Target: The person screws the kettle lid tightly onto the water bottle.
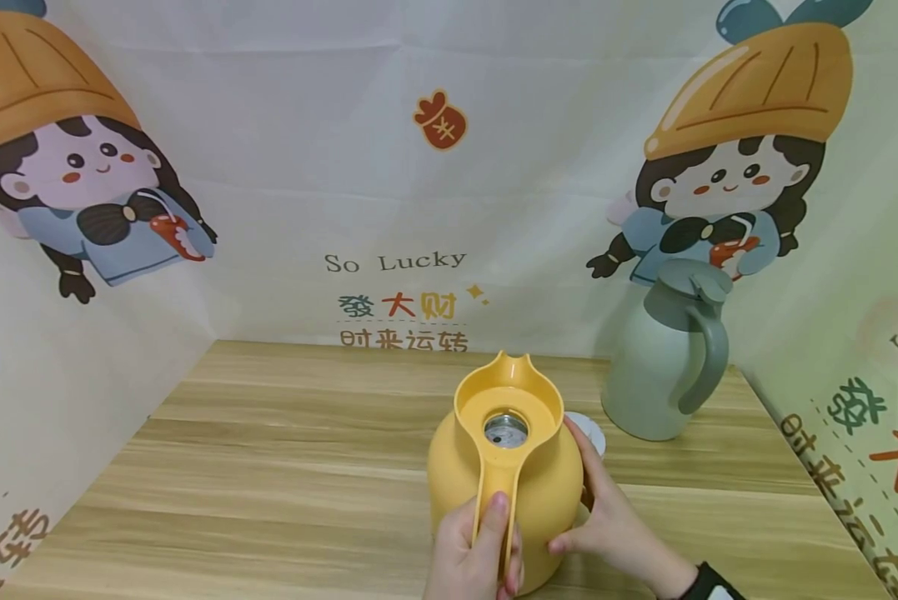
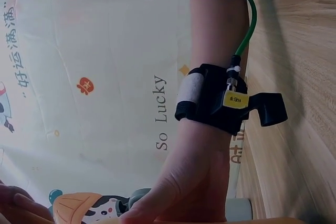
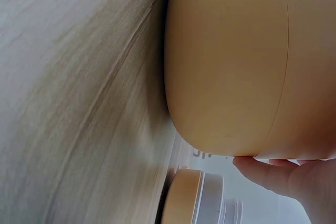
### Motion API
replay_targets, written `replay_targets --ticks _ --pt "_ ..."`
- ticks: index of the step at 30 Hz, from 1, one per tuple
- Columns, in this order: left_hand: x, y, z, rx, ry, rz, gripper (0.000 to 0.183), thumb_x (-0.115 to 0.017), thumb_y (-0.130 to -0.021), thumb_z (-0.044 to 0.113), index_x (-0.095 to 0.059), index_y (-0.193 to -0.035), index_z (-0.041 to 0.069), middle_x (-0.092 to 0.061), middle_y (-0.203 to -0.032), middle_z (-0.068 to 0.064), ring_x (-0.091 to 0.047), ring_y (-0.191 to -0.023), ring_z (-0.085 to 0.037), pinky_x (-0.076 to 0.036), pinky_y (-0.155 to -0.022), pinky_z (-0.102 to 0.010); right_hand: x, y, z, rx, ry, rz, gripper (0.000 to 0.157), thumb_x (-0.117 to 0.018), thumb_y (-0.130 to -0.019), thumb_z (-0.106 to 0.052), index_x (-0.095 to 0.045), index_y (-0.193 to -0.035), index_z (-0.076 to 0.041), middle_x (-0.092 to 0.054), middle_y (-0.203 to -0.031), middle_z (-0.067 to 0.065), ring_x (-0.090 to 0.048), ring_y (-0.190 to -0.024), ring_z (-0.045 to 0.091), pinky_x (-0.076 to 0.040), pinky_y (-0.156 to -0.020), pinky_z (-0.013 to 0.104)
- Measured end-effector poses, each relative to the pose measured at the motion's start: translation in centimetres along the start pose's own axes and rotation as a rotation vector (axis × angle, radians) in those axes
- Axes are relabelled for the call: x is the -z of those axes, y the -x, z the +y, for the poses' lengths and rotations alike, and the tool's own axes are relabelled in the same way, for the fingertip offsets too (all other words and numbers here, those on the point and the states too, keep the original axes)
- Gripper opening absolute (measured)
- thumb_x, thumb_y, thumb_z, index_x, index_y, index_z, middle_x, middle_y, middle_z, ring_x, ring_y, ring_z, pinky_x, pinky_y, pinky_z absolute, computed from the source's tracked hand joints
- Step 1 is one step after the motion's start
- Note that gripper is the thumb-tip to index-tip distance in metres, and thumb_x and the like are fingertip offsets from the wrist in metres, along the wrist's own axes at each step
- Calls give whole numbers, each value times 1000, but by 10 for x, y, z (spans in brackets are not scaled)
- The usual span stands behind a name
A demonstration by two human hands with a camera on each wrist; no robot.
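A yellow vacuum jug (image 1: 546, 492) stands upright on the wooden table with its mouth uncovered, showing a shiny metal-rimmed opening. Its handle faces the person, and my left hand (image 1: 469, 546) grips it with the thumb on top. My right hand (image 1: 606, 517) holds the jug's right side, thumb toward the front and fingers reaching around the far side. The right wrist view shows the jug's body close up, with fingers (image 3: 273, 177) against it. Behind the right hand lies a round stopper (image 1: 589, 433), white on top; from the side it has a yellow part (image 3: 181, 198).
A grey-green vacuum jug (image 1: 644, 375) with its lid on stands at the back right of the table (image 1: 283, 467). Printed cloth walls (image 1: 283, 167) enclose the back and both sides. The right forearm wears a black strap (image 2: 215, 98) with a green cable.
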State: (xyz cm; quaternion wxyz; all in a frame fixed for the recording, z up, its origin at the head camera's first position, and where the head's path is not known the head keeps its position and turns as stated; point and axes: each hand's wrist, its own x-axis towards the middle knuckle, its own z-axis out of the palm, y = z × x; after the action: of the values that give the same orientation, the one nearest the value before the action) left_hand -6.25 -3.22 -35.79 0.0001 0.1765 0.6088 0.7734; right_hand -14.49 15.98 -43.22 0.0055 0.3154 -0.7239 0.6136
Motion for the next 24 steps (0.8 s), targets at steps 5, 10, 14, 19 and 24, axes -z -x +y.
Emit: replay_targets --ticks 5,10,14,19,24 --pt "0 1 0 -27 2 -23 47 -31 -103 16 -41 -66 -11 -34 -42 -30 -36 -35 -11 -29 -36 -11 0 0 1 -5 -16 -12 112 -79 -66 -42 -4 -146 -23 -13 -148 10 -24 -129 19 -27 -91 60" --pt "-1 2 1 -11 5 -22 47 -31 -103 16 -39 -66 -12 -33 -42 -30 -35 -36 -8 -28 -37 -12 -1 -1 3 1 -4 -23 113 -78 -66 -47 -3 -147 -23 -13 -149 8 -24 -130 18 -27 -90 59" --pt "-2 3 2 12 5 -9 48 -31 -103 18 -39 -66 -12 -32 -43 -30 -36 -37 -5 -27 -36 -14 0 -2 2 16 10 -35 113 -76 -66 -50 -2 -147 -22 -11 -149 9 -23 -130 17 -27 -90 60" --pt "-3 2 2 21 1 -8 47 -31 -103 18 -39 -67 -12 -31 -43 -28 -35 -37 -5 -26 -35 -16 4 -3 -7 3 58 -65 113 -75 -67 -49 0 -146 -23 -12 -149 9 -25 -129 20 -28 -90 60" --pt "-4 1 1 19 -4 6 46 -31 -103 17 -39 -67 -11 -31 -42 -28 -35 -37 -5 -25 -35 -15 19 -5 -20 -62 189 -147 112 -80 -69 -33 0 -146 -25 -21 -146 11 -35 -122 26 -32 -90 57"
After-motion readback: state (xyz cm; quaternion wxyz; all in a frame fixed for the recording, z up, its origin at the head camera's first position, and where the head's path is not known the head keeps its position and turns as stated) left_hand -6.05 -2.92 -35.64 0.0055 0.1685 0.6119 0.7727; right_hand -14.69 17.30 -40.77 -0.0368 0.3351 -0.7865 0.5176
